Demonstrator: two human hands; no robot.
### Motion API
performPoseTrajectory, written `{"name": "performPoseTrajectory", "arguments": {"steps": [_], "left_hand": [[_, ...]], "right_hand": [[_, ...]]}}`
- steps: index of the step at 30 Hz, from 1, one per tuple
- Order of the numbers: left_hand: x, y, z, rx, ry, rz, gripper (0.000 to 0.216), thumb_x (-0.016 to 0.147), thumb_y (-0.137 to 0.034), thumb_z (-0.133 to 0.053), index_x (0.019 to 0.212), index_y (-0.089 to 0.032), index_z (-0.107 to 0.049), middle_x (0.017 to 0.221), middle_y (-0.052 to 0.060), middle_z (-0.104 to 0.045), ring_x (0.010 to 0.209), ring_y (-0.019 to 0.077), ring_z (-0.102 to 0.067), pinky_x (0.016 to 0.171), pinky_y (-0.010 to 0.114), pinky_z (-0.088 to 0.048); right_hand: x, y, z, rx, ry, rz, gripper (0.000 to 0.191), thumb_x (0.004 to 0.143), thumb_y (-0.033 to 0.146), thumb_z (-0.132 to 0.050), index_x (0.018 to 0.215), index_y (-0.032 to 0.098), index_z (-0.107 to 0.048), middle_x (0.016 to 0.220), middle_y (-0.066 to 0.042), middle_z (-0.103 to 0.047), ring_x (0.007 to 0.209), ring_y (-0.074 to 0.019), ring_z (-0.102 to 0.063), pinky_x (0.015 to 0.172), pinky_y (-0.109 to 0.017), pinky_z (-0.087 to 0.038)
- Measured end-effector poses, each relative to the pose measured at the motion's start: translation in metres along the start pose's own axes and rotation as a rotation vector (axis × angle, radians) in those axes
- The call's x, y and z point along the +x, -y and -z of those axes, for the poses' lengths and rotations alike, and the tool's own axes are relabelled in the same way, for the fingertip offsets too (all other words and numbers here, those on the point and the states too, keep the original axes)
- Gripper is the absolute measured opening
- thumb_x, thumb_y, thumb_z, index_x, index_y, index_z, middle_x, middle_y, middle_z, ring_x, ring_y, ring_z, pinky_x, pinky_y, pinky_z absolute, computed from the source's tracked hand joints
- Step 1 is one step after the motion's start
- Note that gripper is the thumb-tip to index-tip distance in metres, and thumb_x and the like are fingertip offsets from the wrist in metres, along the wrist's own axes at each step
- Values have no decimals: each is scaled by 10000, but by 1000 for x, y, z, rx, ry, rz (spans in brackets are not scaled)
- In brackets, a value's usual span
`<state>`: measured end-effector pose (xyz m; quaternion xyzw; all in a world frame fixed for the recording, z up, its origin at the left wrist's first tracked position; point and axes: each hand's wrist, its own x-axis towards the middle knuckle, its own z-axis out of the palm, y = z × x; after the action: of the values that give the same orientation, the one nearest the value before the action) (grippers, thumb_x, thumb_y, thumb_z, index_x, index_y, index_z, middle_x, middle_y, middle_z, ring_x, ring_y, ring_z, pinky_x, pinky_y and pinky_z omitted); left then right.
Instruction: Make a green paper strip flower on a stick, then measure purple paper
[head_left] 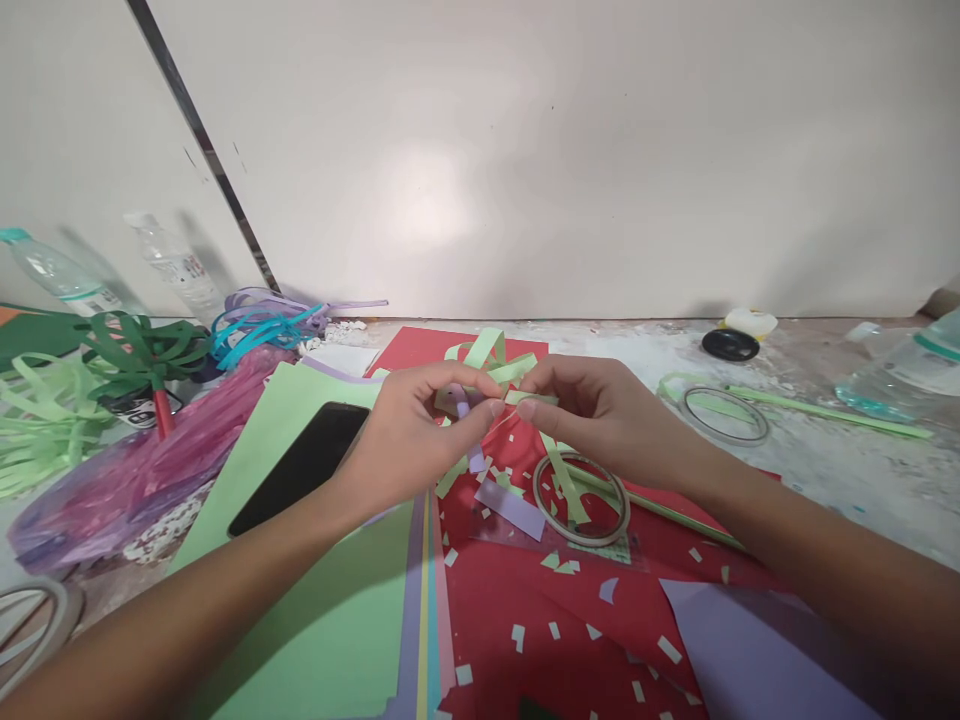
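Pale-green paper strip (514, 397) is clamped in the grip of the left hand (420, 425) and right hand (600, 410); curled loops (490, 346) are formed behind it; a loose length (568, 485) is left hanging below.

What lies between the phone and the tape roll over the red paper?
Head view: part of the left hand, the paper stack's edge and a loose purple strip.

The green strips (491, 346) are paper, probably matt.
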<state>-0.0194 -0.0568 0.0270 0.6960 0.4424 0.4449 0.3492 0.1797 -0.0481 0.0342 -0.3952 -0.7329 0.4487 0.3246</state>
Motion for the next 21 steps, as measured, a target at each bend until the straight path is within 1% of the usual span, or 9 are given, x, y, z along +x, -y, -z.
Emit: {"name": "performPoseTrajectory", "arguments": {"steps": [1,3,8,12,15,18,21], "left_hand": [[-1,0,-1,55,-38,-58,80,793,-269,-676,813,-193,-691,701,6,-642,580,98,-515,522,219,-425],[-3,0,-3,134,-72,-145,62,799,-245,-662,815,-197,-699,731,16,-670,637,115,-556,572,230,-452],[-5,-1,-5,253,-86,-222,94,809,-197,-636,842,-213,-723,795,18,-719,679,129,-601,601,246,-470],[-5,-1,-4,287,-106,-231,121,806,-217,-649,880,-235,-742,826,12,-737,689,134,-616,588,249,-470],[-5,-1,-4,272,-86,-210,144,815,-256,-650,918,-257,-751,851,8,-748,687,141,-626,577,257,-475],[-5,-1,-4,270,-65,-205,154,813,-265,-655,926,-273,-759,843,3,-753,666,140,-627,560,257,-475],[-5,-2,-3,266,-55,-206,161,812,-238,-647,913,-276,-766,857,4,-757,704,154,-650,574,259,-486]], "right_hand": [[0,-1,0,-1,-11,4,212,885,393,-588,823,192,-621,538,73,-373,444,-50,-277,391,-200,-228],[0,-2,-2,-15,-21,3,209,887,394,-586,831,197,-626,523,76,-358,438,-50,-268,386,-200,-215],[0,-3,-4,-51,-26,7,193,896,380,-574,842,204,-631,504,78,-333,440,-55,-252,385,-203,-202],[-1,-2,-5,-43,-30,31,156,892,336,-583,840,199,-636,504,76,-342,435,-55,-266,383,-205,-208],[-2,0,-5,-75,-42,49,149,885,324,-588,842,196,-651,505,69,-364,435,-60,-286,386,-213,-223],[-3,2,-5,-122,-51,73,141,883,302,-582,842,199,-669,533,52,-423,437,-63,-319,395,-221,-245],[-3,3,-5,-170,-55,94,142,884,281,-569,838,201,-678,554,39,-467,441,-66,-348,406,-227,-262]]}}
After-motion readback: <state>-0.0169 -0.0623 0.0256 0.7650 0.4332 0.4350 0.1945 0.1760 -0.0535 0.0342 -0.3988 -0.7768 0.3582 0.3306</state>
